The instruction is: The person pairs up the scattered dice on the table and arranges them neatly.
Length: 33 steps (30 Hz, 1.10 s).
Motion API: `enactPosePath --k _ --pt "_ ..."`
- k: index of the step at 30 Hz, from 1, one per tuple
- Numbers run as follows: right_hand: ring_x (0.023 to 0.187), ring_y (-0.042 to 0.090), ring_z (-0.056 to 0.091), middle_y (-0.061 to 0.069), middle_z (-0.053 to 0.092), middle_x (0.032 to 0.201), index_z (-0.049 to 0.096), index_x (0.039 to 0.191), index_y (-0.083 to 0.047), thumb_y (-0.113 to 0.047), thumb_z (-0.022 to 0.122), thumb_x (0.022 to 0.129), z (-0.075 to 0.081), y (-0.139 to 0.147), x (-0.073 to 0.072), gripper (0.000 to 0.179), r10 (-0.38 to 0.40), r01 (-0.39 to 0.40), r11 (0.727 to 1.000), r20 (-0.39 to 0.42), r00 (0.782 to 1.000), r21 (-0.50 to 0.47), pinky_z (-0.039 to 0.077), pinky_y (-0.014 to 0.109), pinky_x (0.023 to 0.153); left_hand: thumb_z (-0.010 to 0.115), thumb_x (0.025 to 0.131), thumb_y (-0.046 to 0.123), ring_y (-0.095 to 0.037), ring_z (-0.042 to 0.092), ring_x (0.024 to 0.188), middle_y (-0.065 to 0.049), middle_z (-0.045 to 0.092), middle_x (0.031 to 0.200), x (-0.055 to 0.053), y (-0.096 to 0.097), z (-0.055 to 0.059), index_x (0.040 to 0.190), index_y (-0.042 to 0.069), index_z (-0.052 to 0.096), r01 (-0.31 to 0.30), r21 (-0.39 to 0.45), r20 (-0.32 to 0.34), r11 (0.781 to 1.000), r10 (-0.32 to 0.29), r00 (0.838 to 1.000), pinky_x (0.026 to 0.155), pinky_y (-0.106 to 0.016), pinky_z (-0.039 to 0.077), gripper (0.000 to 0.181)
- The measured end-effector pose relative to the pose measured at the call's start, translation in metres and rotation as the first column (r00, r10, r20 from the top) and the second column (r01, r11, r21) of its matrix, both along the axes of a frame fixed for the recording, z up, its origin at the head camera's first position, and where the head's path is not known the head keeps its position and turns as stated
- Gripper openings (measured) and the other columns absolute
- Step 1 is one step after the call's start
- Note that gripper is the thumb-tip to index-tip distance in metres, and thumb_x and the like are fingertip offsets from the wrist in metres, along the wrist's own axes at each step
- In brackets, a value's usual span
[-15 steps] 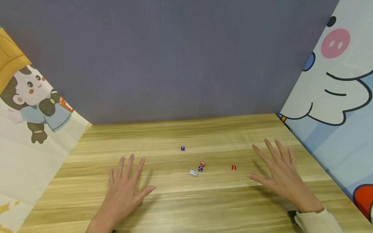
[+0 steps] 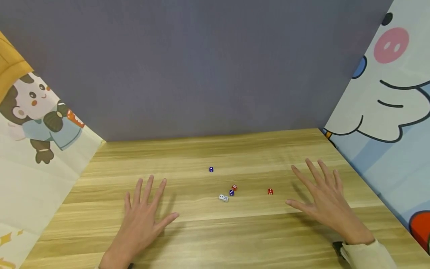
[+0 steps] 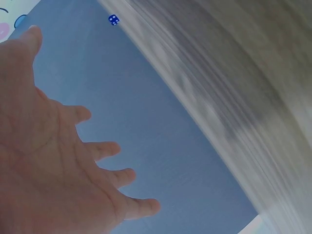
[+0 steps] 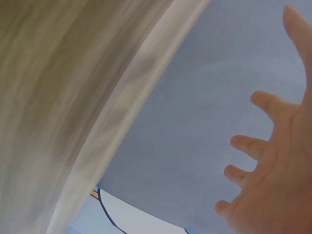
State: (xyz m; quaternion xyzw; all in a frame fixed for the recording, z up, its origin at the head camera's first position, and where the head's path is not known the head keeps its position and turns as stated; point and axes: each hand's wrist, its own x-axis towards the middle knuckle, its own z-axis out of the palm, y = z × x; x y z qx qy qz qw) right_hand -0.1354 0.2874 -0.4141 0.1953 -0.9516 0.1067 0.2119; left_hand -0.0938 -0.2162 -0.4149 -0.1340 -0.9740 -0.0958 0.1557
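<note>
Several small dice lie on the wooden table between the two hands. In the head view, a blue die [image 2: 211,169] sits farthest back, a red die [image 2: 234,187] almost meets another blue die [image 2: 231,192], and two white dice [image 2: 223,198] are side by side in front of them. Apart to the right is a second red die [image 2: 270,191], the thing nearest the right hand [image 2: 324,203]. That hand hovers with fingers spread, holding nothing. On the other side the left hand [image 2: 139,220] is likewise spread, palm down and bare. One blue die [image 3: 113,20] also shows in the left wrist view.
The wood-grain table [image 2: 201,243] ends at a dark grey panel [image 2: 208,74] at the back. A white side panel with a cartoon figure [image 2: 50,119] borders the left, and one with a cartoon pig [image 2: 391,45] the right. Both hands cast shadows on the tabletop.
The head view has shifted very slightly, so the dice and table sit a little higher. Neither hand has noticeably moved, and the dice keep their arrangement.
</note>
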Motion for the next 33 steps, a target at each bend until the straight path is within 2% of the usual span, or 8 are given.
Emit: enactPosePath --k 7,14,18,23,29,31,33 --pt "0.15 0.041 0.003 0.012 0.015 0.165 0.032 0.156 -0.029 -0.064 0.075 0.074 0.001 0.0 -0.001 0.099 -0.004 0.004 1.0 -0.002 1.0 0.003 -0.002 0.073 0.11 0.059 0.086 0.07 -0.044 0.004 0.15 -0.016 0.01 0.165 0.0 0.001 0.002 0.159 0.023 0.023 0.004 -0.004 -0.002 1.0 -0.004 1.0 0.107 -0.077 0.008 0.094" --pt "0.149 0.045 0.005 0.017 0.018 0.164 0.028 0.157 -0.029 -0.062 0.075 0.077 0.002 0.001 -0.002 0.098 -0.023 0.023 1.0 0.046 0.999 -0.002 -0.002 0.075 0.109 0.058 0.086 0.07 -0.042 0.001 0.15 -0.015 0.011 0.165 -0.003 0.005 0.004 0.159 0.025 0.021 0.023 -0.005 0.023 1.0 -0.023 0.999 0.106 -0.078 0.009 0.094" --pt "0.148 0.046 0.008 0.019 0.022 0.162 0.029 0.157 -0.028 -0.061 0.075 0.078 0.002 0.001 -0.003 0.097 -0.024 0.025 1.0 0.055 0.998 -0.008 -0.002 0.075 0.109 0.057 0.087 0.071 -0.045 0.004 0.149 -0.016 0.01 0.165 -0.002 0.006 0.003 0.16 0.025 0.02 0.02 -0.022 0.048 1.0 -0.019 0.999 0.106 -0.078 0.01 0.094" --pt "0.147 0.047 0.013 0.022 0.027 0.159 0.032 0.156 -0.027 -0.059 0.075 0.08 0.003 -0.002 -0.004 0.093 -0.001 0.001 1.0 0.04 0.999 -0.016 0.002 0.074 0.109 0.057 0.087 0.07 -0.046 0.012 0.148 -0.017 0.017 0.163 0.0 0.009 0.005 0.158 0.023 0.025 0.043 -0.024 0.071 0.999 -0.041 0.997 0.105 -0.078 0.015 0.091" --pt "0.138 0.049 0.029 0.021 0.038 0.153 0.04 0.153 -0.028 -0.058 0.074 0.08 0.011 -0.017 -0.009 0.086 0.001 -0.001 1.0 -0.002 1.0 0.014 0.023 0.073 0.101 0.073 0.082 0.059 -0.048 0.028 0.141 -0.02 0.027 0.159 -0.002 0.019 0.011 0.152 0.016 0.04 0.131 -0.014 0.103 0.991 -0.128 0.986 0.103 -0.078 0.02 0.088" --pt "0.129 0.047 0.038 0.02 0.045 0.146 0.044 0.151 -0.027 -0.053 0.077 0.08 0.012 -0.023 -0.009 0.082 0.009 -0.009 1.0 -0.021 1.0 -0.001 0.031 0.069 0.093 0.076 0.082 0.052 -0.047 0.034 0.138 -0.022 0.031 0.156 -0.004 0.023 0.011 0.149 0.013 0.044 0.173 -0.004 0.109 0.985 -0.171 0.979 0.103 -0.076 0.024 0.083" --pt "0.114 0.042 0.046 0.018 0.052 0.134 0.047 0.149 -0.025 -0.045 0.08 0.081 0.011 -0.029 -0.01 0.078 0.032 -0.034 0.999 -0.04 0.999 -0.035 0.037 0.059 0.085 0.076 0.084 0.047 -0.045 0.037 0.137 -0.023 0.036 0.153 -0.006 0.029 0.012 0.146 0.011 0.048 0.212 0.021 0.121 0.977 -0.213 0.97 0.103 -0.073 0.028 0.077"
